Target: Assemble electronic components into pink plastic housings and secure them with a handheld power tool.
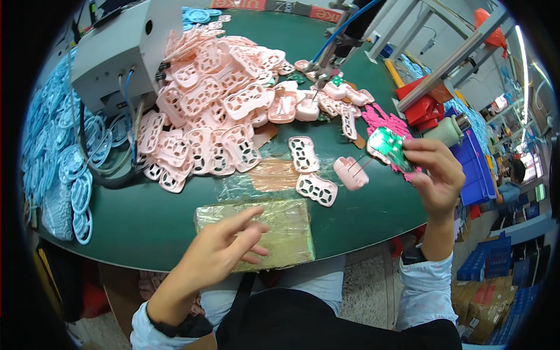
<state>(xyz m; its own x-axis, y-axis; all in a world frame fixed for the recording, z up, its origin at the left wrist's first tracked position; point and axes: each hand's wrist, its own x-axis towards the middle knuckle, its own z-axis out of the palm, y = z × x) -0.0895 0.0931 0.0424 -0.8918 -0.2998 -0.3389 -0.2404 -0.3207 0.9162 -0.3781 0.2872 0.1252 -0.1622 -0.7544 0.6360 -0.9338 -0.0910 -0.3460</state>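
Note:
My right hand (436, 172) pinches the edge of a shiny green circuit board (387, 146) with a pale rim, at the right of the table. Thin red wires run from the board toward a small pink plastic housing (352, 173) lying on the table. My left hand (227, 242) has its fingers apart and holds nothing. It hovers over a block wrapped in yellowish tape (291, 227) at the table's front edge; whether it touches the block I cannot tell. Two pink perforated covers, one upright (304, 154) and one slanted (317, 189), lie left of the housing.
A large heap of pink plastic covers (204, 99) fills the back left, beside a grey machine box (125, 55) with cables. Blue plastic rings (52, 128) pile up at far left. A metal tool stand (335, 55) rises behind. Bright pink small parts (382, 119) and a blue bin (475, 169) are at right.

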